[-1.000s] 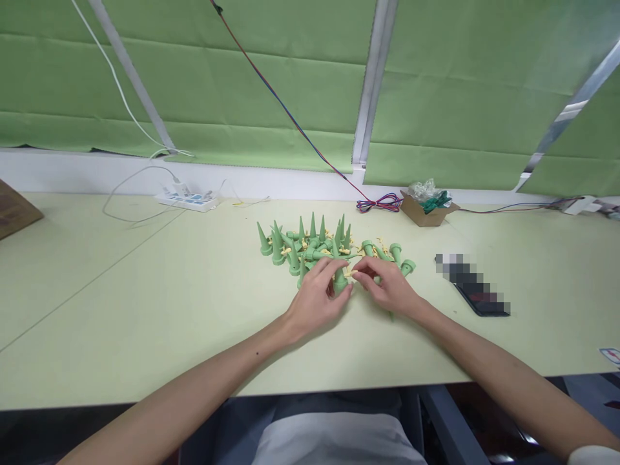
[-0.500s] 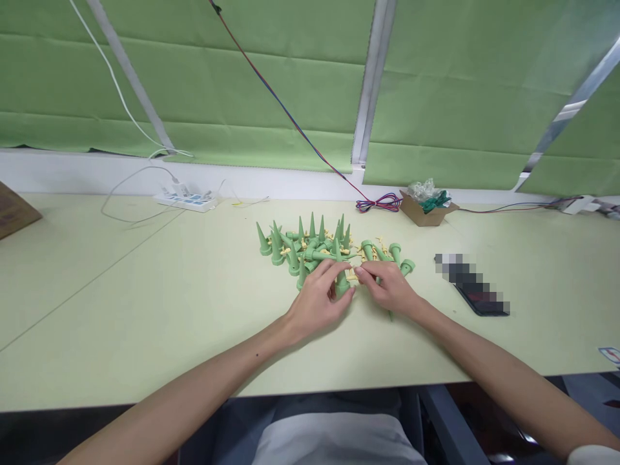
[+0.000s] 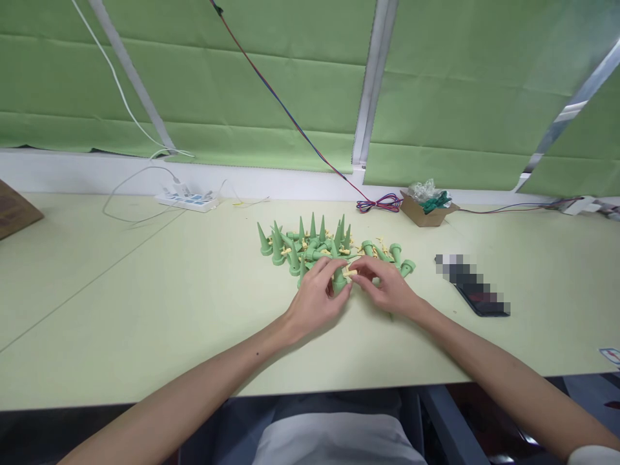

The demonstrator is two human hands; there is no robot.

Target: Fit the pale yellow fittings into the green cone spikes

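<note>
My left hand [image 3: 320,292] is closed around a green plastic cone spike [image 3: 338,279], which stands upright with its wide collar low. My right hand [image 3: 385,284] pinches a small pale-yellow valve piece [image 3: 349,273] between thumb and fingers, held against the side of that cone. Whether the piece sits inside the cone's hole cannot be made out. Just beyond my hands is a cluster of green cone spikes [image 3: 276,248], some upright and some lying, with yellow pieces among them. Several green parts [image 3: 395,252] and loose yellow pieces lie behind my right hand.
A dark phone [image 3: 477,294], partly pixelated, lies to the right. At the back are a small cardboard box [image 3: 422,213] with plastic wrap, a coiled red-blue cable [image 3: 380,203] and a white power strip [image 3: 191,201]. A brown cardboard piece [image 3: 17,212] is at far left.
My right fingers have turned and spread slightly, and the yellow valve piece now shows between them at the cone's side. The cone in my left hand has shifted slightly left.
</note>
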